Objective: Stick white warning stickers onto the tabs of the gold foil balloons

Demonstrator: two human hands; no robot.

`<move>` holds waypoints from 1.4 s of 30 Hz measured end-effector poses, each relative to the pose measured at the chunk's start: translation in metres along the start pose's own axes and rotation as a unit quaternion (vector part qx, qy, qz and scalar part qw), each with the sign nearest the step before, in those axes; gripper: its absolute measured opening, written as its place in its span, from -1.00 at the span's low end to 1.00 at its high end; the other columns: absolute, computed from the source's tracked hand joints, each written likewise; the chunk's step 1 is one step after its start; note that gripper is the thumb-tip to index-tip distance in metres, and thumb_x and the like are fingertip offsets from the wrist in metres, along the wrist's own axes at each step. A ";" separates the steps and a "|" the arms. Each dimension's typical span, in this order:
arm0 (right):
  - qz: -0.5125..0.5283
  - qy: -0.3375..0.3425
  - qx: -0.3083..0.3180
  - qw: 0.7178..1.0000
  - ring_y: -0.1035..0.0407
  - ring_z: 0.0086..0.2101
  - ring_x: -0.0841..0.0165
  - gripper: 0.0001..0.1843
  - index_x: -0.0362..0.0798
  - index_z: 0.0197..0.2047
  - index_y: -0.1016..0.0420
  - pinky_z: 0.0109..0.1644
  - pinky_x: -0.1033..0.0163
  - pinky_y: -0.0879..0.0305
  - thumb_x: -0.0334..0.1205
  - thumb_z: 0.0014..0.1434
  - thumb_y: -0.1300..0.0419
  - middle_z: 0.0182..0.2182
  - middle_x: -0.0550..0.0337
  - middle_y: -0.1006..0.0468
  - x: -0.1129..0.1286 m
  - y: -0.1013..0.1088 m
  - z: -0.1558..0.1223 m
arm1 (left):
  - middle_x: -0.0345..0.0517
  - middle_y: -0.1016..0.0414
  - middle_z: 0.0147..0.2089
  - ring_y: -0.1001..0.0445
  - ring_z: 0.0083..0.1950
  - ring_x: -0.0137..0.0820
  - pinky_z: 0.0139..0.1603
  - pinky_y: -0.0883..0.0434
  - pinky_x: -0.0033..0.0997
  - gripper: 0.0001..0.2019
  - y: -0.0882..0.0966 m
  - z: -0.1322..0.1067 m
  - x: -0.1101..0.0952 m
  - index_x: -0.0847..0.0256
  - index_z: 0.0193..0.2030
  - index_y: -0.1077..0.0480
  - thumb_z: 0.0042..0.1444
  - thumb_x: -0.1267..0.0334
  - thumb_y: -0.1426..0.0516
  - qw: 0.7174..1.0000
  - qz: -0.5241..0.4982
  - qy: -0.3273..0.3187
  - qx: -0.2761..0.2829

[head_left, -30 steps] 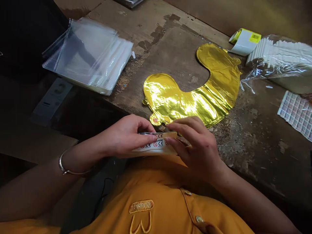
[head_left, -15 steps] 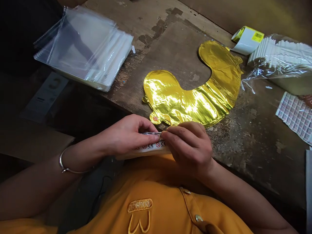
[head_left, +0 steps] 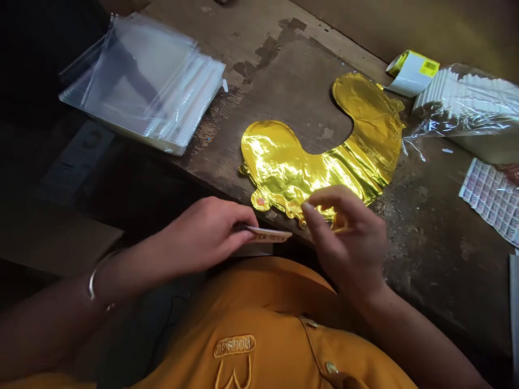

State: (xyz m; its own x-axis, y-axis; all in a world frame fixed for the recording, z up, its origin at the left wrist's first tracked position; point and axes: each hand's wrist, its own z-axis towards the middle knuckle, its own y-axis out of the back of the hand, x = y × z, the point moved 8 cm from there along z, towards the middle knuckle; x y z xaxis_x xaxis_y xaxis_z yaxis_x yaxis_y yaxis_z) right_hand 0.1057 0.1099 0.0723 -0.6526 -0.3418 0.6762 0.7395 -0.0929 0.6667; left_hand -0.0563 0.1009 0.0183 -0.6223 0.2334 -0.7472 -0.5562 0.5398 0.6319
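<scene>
Pinching narrow white printed card strip (head_left: pixel 270 234) in left hand (head_left: pixel 206 235), just beside crinkled gold foil balloon (head_left: pixel 284 167). Right hand (head_left: pixel 344 237) open, curled above balloon's lower edge, contact unclear. Balloon lying flat on worn wooden bench (head_left: pixel 292 97).

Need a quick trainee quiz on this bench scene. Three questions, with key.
1. Which hand holds the narrow printed strip, left or right?
2. True or false: the gold foil balloon lies on the worn wooden worktop.
3. Pick one. In the head view, what lies to the balloon's upper left?
a) a sheet of printed labels
b) a stack of clear plastic bags
c) a pair of scissors

Key:
1. The left hand
2. True
3. b
</scene>
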 end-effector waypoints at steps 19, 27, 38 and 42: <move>-0.063 -0.080 0.045 0.994 -0.33 -0.33 0.34 -0.89 -0.06 -0.44 -0.50 -0.20 0.19 -0.24 -0.27 0.11 -0.23 -0.46 0.21 -0.49 -0.041 -0.051 0.022 | 0.11 -0.49 0.12 -0.43 0.19 -0.21 0.34 -0.25 -0.04 -0.71 -0.012 0.002 -0.019 0.37 -0.23 -0.46 0.27 0.50 0.09 0.919 0.269 -0.267 -0.106; -0.056 -0.100 0.056 0.992 -0.34 -0.34 0.35 -0.88 -0.05 -0.44 -0.50 -0.22 0.20 -0.25 -0.25 0.12 -0.22 -0.45 0.21 -0.50 -0.042 -0.056 0.020 | 0.11 -0.50 0.11 -0.44 0.18 -0.21 0.32 -0.28 -0.04 -0.72 -0.012 0.005 -0.019 0.37 -0.24 -0.46 0.27 0.49 0.08 0.923 0.259 -0.266 -0.102; -0.083 -0.082 0.048 0.992 -0.32 -0.31 0.32 -0.89 -0.05 -0.46 -0.49 -0.19 0.18 -0.24 -0.28 0.09 -0.21 -0.45 0.19 -0.50 -0.040 -0.058 0.022 | 0.09 -0.51 0.10 -0.44 0.17 -0.23 0.33 -0.26 -0.06 -0.73 -0.012 0.005 -0.018 0.35 -0.24 -0.46 0.27 0.49 0.08 0.924 0.255 -0.265 -0.103; -0.098 -0.078 0.044 0.991 -0.31 -0.31 0.30 -0.88 -0.05 -0.48 -0.48 -0.16 0.15 -0.23 -0.28 0.09 -0.21 -0.46 0.18 -0.48 -0.037 -0.059 0.021 | 0.10 -0.52 0.09 -0.46 0.15 -0.22 0.31 -0.29 -0.06 -0.71 -0.011 0.007 -0.019 0.36 -0.26 -0.46 0.26 0.50 0.09 0.924 0.254 -0.267 -0.104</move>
State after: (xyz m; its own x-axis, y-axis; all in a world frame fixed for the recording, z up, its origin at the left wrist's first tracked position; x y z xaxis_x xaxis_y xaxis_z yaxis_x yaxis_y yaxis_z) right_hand 0.0831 0.1481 0.0145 -0.8048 -0.1761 0.5669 0.5835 -0.0597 0.8099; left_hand -0.0348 0.0957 0.0239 -0.5024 0.8097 -0.3033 -0.3959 0.0964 0.9132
